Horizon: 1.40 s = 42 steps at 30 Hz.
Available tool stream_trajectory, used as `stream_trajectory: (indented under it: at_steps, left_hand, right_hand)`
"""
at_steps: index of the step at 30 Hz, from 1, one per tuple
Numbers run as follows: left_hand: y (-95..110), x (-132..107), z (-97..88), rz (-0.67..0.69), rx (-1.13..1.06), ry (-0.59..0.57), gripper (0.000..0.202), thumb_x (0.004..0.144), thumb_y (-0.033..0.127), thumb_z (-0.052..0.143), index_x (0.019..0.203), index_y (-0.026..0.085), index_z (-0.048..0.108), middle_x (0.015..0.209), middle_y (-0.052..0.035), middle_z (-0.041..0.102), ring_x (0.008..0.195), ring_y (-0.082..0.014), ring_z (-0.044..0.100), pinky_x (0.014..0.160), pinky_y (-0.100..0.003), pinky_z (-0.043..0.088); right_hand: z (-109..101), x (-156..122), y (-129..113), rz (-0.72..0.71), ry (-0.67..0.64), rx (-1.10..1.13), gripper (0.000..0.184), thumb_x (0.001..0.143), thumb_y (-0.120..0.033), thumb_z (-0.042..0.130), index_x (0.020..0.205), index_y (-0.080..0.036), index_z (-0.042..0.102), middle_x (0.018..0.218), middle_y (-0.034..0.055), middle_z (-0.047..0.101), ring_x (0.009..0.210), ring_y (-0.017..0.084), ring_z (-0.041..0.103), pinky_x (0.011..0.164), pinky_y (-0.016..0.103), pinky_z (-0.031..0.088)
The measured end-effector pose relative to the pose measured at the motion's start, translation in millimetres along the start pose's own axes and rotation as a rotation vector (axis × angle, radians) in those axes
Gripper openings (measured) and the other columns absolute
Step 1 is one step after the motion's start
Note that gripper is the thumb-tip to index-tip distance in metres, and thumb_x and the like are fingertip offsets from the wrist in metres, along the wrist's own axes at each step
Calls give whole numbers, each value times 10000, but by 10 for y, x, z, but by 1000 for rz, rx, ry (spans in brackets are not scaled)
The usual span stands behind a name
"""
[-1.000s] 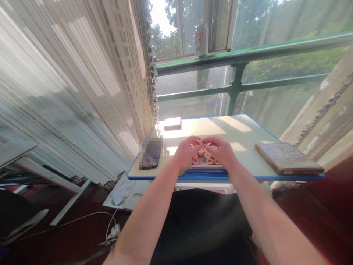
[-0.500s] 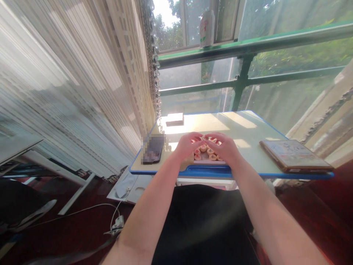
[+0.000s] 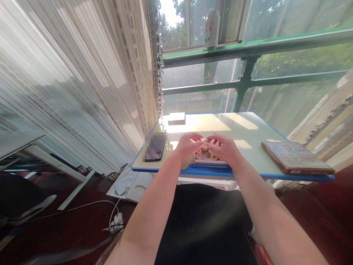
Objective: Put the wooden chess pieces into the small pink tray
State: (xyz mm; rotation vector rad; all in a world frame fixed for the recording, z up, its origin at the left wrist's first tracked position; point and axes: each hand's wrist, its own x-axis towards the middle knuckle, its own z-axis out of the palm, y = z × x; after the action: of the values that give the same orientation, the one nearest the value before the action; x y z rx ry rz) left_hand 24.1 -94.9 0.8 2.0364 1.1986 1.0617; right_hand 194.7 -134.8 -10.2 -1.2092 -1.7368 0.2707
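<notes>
Several round wooden Chinese chess pieces (image 3: pixel 204 147), marked with red or black characters, lie in a shallow pale box (image 3: pixel 211 161) at the table's front. My left hand (image 3: pixel 188 144) arches over the box's left side, its thumb apart from the curved fingers. Over the right side, my right hand (image 3: pixel 223 146) curves in the same way, with pieces showing beneath and between its fingers. I make out no piece gripped in either hand; both seem to touch or hover just over the pieces. The hands hide part of the box.
The blue-edged table (image 3: pixel 245 127) also bears a phone (image 3: pixel 154 147), a small white box (image 3: pixel 177 118) and a flat framed case (image 3: pixel 298 157). A can (image 3: pixel 211 29) stands on the green window rail (image 3: pixel 275 43). Curtains (image 3: pixel 110 73) hang at the left.
My two hands have moved slightly apart, and their fingertips no longer meet around the piece between them. Some pieces in the box have shifted. The whole view has moved a little.
</notes>
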Motion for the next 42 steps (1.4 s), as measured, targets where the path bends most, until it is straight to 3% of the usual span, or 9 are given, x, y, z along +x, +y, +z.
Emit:
stream_trajectory:
  at_steps: [3,6,9,13,22,27,35,42]
  left_hand:
    - [-57,19,-6,16,136,25,300,676,231,606,959,160,679,1002,-66,669,917,-189,604,841,-325,491]
    - [-101,28,-18,31,264,-57,413,656,243,609,1065,198,648,1133,-65,606,1113,-240,516,974,-374,428]
    - [-119,20,-19,25,341,-149,475,637,238,604,1111,233,633,1168,-59,570,1198,-274,438,1021,-399,392]
    - [-96,4,-18,7,337,-153,501,612,209,601,1112,234,635,1225,-65,528,1241,-285,394,1048,-384,373]
    - [-42,20,-40,13,283,-168,442,617,189,574,1052,162,648,1104,-91,605,1166,-292,470,996,-412,415]
    - [-91,34,-22,41,222,-95,390,625,182,583,1007,186,660,1105,-72,623,1156,-273,492,1008,-412,407]
    - [-105,19,-11,124,125,36,317,644,154,543,931,197,674,1056,-42,650,1053,-211,565,967,-354,444]
    - [-45,8,-30,114,116,46,312,634,131,531,900,200,678,1063,-21,652,1040,-189,572,938,-330,465]
  right_hand:
    - [-5,-15,-31,-53,-72,-59,175,710,-299,624,853,-220,688,843,37,699,805,205,613,767,347,472]
    - [-7,-35,-44,-119,-173,-85,112,692,-271,620,776,-227,679,802,21,694,846,212,599,853,377,436]
    - [-11,-55,-33,-128,-221,-99,101,677,-269,622,755,-230,675,797,18,692,906,229,566,897,396,406]
    - [-22,-68,-25,-115,-263,-109,119,668,-242,607,763,-237,679,809,11,692,944,240,524,908,394,393]
    - [-19,-75,-78,-116,-288,-143,146,654,-177,578,721,-241,691,767,3,694,880,236,528,876,390,394]
    - [-6,-79,-46,-172,-286,-128,152,683,-192,585,726,-255,717,782,-7,715,836,211,550,890,387,384]
    - [1,-83,-10,-85,-269,-178,134,663,-271,633,715,-267,757,809,38,656,867,235,492,861,405,404]
    - [15,-90,15,-104,-252,-173,140,670,-228,623,696,-280,751,893,37,638,897,234,490,905,425,379]
